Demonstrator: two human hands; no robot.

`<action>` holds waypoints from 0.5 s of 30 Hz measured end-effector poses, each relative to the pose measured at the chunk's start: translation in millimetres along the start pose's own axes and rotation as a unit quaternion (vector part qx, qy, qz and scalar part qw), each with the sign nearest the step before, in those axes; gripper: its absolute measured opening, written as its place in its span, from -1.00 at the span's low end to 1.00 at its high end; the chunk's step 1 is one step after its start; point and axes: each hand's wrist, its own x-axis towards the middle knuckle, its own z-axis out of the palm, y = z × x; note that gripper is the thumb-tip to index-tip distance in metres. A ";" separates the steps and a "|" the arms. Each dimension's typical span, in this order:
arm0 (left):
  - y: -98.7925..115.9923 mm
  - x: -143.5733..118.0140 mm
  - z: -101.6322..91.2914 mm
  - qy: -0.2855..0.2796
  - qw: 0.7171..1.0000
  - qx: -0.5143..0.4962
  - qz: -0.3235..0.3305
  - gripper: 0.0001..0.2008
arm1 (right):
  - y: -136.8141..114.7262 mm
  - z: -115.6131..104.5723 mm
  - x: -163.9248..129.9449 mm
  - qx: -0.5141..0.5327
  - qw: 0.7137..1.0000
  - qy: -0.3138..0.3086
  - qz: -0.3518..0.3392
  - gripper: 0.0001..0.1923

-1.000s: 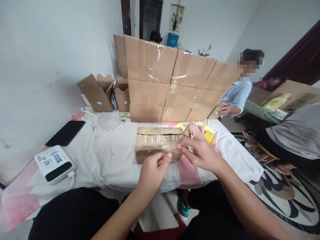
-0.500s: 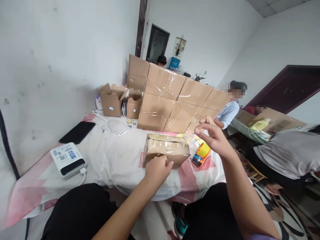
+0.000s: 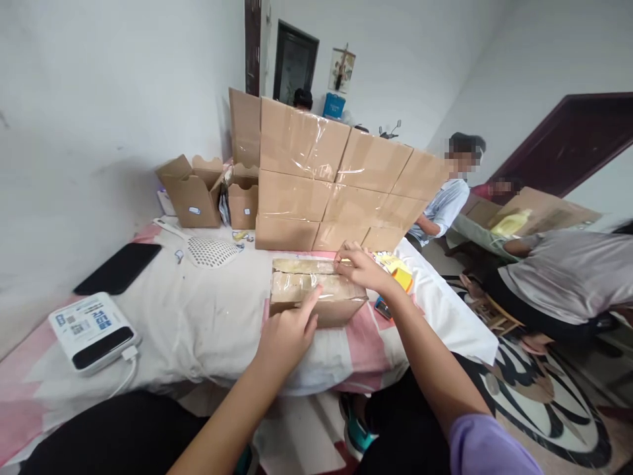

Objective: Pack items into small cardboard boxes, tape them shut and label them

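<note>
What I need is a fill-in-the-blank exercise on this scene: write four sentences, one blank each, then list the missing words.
1. The left hand has a finger out over the small box, which is made of ____.
2. The right hand is at the small box too, and the sleeve on that arm is coloured ____.
3. The head of the white fly swatter is full of ____.
4. Left of the tall cardboard screen stand ____ open boxes.

Missing words: cardboard; purple; holes; two.
</note>
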 end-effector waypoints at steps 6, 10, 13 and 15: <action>2.8 7.1 0.5 -0.017 0.999 0.037 0.017 -0.42 | 2.2 6.9 -4.1 -0.025 1.000 0.013 -0.004 -0.85; 6.0 5.2 1.7 -0.017 0.999 0.030 0.014 -0.44 | 8.3 19.3 -5.4 -0.025 0.999 0.034 0.012 -0.81; 8.2 2.6 3.6 -0.019 1.000 0.016 0.006 -0.43 | 7.3 28.6 -2.8 -0.028 0.997 0.060 0.035 -0.80; 9.7 1.8 4.5 -0.018 1.000 0.008 -0.003 -0.42 | 4.9 34.1 -0.3 -0.058 0.992 0.085 0.068 -0.77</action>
